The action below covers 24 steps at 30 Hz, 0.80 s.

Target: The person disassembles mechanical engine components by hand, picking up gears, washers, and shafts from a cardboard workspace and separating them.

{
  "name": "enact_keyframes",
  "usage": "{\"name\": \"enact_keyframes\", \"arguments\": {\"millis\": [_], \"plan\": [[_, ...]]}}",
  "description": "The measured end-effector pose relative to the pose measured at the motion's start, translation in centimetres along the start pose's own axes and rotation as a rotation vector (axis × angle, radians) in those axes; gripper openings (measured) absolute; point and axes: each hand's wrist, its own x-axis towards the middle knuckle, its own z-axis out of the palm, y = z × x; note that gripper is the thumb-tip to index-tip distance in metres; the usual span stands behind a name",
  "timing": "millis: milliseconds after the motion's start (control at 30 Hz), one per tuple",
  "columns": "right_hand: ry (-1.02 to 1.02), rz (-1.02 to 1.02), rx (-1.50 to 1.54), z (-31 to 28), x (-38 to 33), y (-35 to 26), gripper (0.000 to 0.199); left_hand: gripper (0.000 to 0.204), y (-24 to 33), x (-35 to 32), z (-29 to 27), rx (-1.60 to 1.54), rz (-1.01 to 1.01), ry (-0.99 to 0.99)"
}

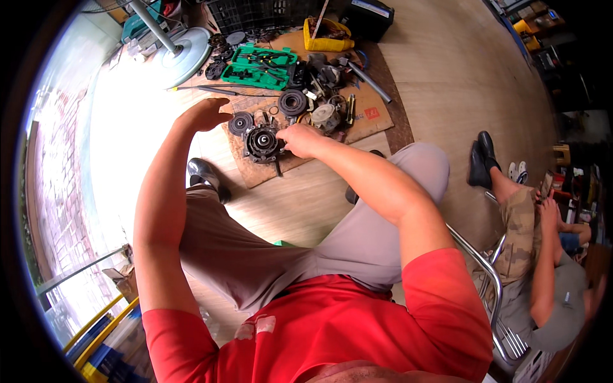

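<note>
A round, dark metal machine housing (263,143) with a shaft at its centre lies on a flattened cardboard sheet (364,130). My right hand (300,140) is at its right side, fingers curled in against the edge; what lies between the fingertips is hidden. To the left, my left hand (205,115) hovers with fingers stretched out and nothing visible in it. Just beyond its fingertips is a small grooved pulley (241,124). A larger black pulley (292,102) sits behind the housing, and a pale round metal part (325,117) lies farther right.
Behind the pulleys, a green tool case (258,66) lies unfolded with pliers inside. Around it are a grey metal tube (370,82), a yellow cut-open container (328,36), a black crate (262,14) and a round stand base (182,57). Another person (543,255) sits at the right.
</note>
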Motion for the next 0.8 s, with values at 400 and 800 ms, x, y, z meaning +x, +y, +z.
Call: {"name": "enact_keyframes", "arguments": {"millis": [400, 800], "plan": [[0.12, -0.208, -0.347, -0.2, -0.1, 0.7, 0.02, 0.061, -0.9, 0.5, 0.8, 0.022, 0.009, 0.06], [0.087, -0.151, -0.352, 0.7, 0.3, 1.4, 0.016, 0.06, 0.6, 0.0, 0.0, 0.028, -0.028, -0.01]]}}
